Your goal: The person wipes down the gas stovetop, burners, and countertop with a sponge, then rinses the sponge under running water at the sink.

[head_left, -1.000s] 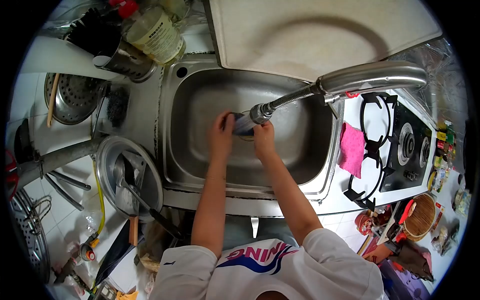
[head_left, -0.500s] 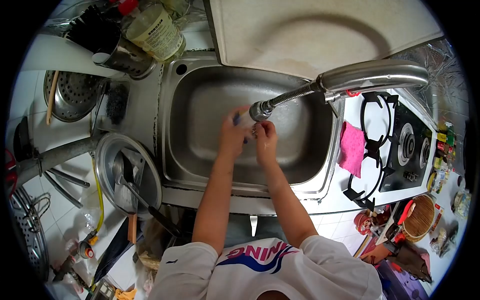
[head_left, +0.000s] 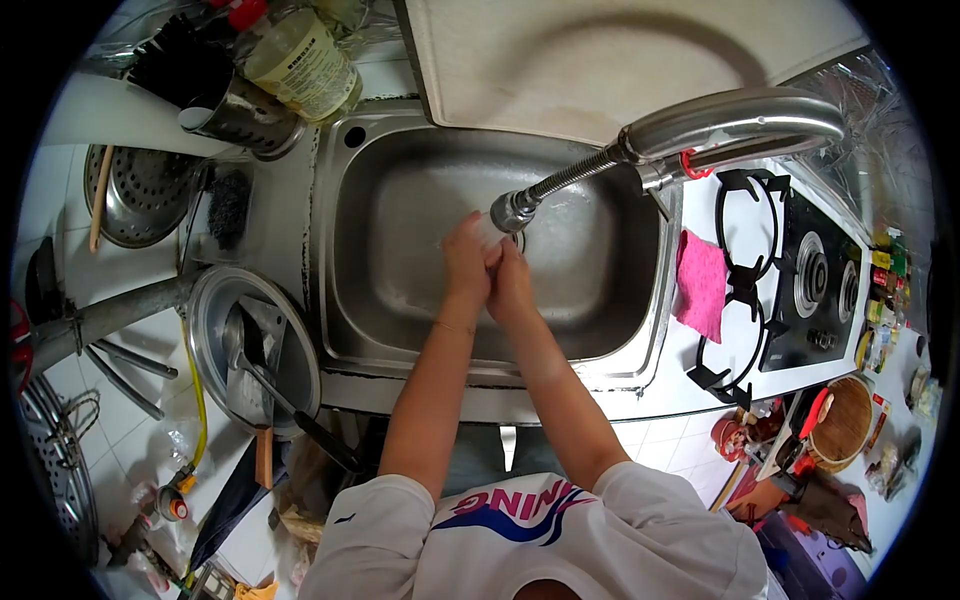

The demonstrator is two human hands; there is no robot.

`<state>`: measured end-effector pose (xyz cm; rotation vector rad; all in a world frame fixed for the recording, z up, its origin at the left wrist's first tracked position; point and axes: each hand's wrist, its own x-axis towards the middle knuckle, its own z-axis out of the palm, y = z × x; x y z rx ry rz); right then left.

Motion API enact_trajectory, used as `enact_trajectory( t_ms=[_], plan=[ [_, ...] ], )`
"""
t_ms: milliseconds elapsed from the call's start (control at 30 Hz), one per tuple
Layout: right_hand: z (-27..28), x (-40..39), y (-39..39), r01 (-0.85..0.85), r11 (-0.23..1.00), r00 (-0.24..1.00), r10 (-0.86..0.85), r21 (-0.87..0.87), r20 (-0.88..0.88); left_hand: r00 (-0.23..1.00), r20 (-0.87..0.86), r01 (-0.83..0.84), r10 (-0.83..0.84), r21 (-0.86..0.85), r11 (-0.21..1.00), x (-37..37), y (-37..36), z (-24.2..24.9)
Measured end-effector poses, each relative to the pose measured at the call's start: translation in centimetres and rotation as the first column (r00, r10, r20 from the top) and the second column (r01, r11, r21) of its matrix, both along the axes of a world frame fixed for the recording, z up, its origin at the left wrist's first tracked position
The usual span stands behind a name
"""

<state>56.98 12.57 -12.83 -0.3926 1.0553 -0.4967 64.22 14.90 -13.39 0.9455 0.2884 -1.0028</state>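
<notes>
My left hand (head_left: 464, 262) and my right hand (head_left: 511, 285) are together over the steel sink (head_left: 400, 205), right below the faucet's spray head (head_left: 512, 211). A pale, blurred patch of water shows between the spray head and my fingers. Curled inward, the left fingers meet those of the right hand, which are bent and pressed close. Whatever sits between them is hidden, and I cannot tell what it is. Part of the round drain (head_left: 519, 242) peeks out beside my right fingertips.
A pink cloth (head_left: 702, 286) lies right of the sink, beside black pot supports (head_left: 745, 280) and a gas stove (head_left: 815, 285). Left stands a metal lid or pan (head_left: 205, 340) holding utensils. A pale board (head_left: 600, 70) and a labelled bottle (head_left: 308, 68) are at the back.
My hands have come closer together, the right one moving left against the left one. A small blue thing seen between them earlier is now out of sight. The view has shifted slightly.
</notes>
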Motion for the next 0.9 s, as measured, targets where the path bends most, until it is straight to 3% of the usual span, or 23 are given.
enact_trajectory(
  t_ms=[67, 100, 200, 233, 300, 333, 367, 433, 500, 633, 700, 733, 767, 800, 833, 900],
  plan=[
    [2.5, 0.9, -0.2, 0.093, 0.985, 0.993, -0.103, 0.145, 0.064, 0.997, -0.08, 0.002, -0.007, -0.062, 0.998, 0.3, 0.0, 1.0],
    [2.9, 1.0, 0.0, 0.098, 0.985, 0.992, -0.108, 0.144, 0.064, 0.987, -0.162, -0.004, -0.016, -0.119, 0.993, 0.5, 0.1, 1.7],
    [3.6, 0.9, 0.6, 0.077, 0.987, 0.987, -0.095, 0.139, 0.132, 0.991, -0.13, 0.004, -0.039, -0.257, 0.966, 1.3, 0.6, 3.4],
    [3.4, 0.6, 0.9, 0.036, 0.998, 0.989, -0.044, 0.057, 0.144, 0.991, -0.13, 0.007, -0.042, -0.259, 0.966, 1.5, 0.7, 3.7],
    [3.0, 0.0, 1.2, 0.0, 1.0, 0.989, 0.004, -0.024, 0.15, 0.935, 0.345, 0.08, -0.087, 0.036, 0.996, 1.8, 1.0, 3.9],
    [2.7, -0.3, 1.3, -0.067, 0.977, 0.993, 0.084, -0.203, 0.078, 0.935, 0.344, 0.085, -0.091, 0.035, 0.996, 1.9, 1.4, 3.9],
    [2.5, -0.6, 1.3, -0.141, 0.918, 0.989, 0.149, -0.371, -0.008, 0.96, 0.257, 0.114, -0.106, -0.015, 0.993, 2.1, 1.6, 4.0],
    [3.2, -1.2, 0.6, -0.125, 0.937, 0.992, 0.121, -0.326, -0.031, 0.976, 0.172, 0.146, -0.132, -0.075, 0.986, 2.3, 2.2, 3.6],
    [4.1, -1.4, 0.3, -0.106, 0.954, 0.994, 0.094, -0.282, -0.058, 0.988, -0.099, 0.083, -0.118, -0.305, 0.949, 2.0, 2.9, 3.8],
    [5.3, -1.4, 0.1, 0.017, 0.905, 1.0, -0.008, -0.425, 0.025, 0.954, -0.23, 0.091, -0.19, -0.382, 0.92, 1.8, 3.7, 4.7],
    [5.5, -1.6, -0.4, 0.042, 0.886, 0.999, -0.027, -0.462, 0.038, 0.996, -0.068, 0.052, -0.065, -0.178, 0.983, 1.4, 2.9, 4.5],
    [5.6, -1.7, -0.5, 0.055, 0.895, 0.997, -0.024, -0.443, 0.076, 0.995, -0.067, 0.056, -0.069, -0.182, 0.982, 1.5, 2.7, 4.1],
    [5.6, -1.8, -0.5, 0.067, 0.904, 0.993, -0.021, -0.421, 0.113, 0.971, 0.224, 0.082, -0.082, 0.013, 0.997, 1.6, 2.6, 3.8],
    [5.8, -1.7, -0.6, 0.069, 0.903, 0.993, -0.022, -0.423, 0.114, 0.86, 0.49, 0.046, -0.143, 0.204, 0.978, 1.8, 2.3, 4.3],
    [5.9, -1.6, -0.6, 0.055, 0.912, 0.993, -0.009, -0.407, 0.115, 0.86, 0.491, 0.047, -0.143, 0.203, 0.978, 2.0, 2.2, 4.8],
    [5.9, -1.3, -0.4, 0.041, 0.92, 0.993, 0.006, -0.39, 0.119, 0.81, 0.448, 0.22, -0.378, 0.366, 0.904, 2.7, 2.2, 5.8]
  ],
)
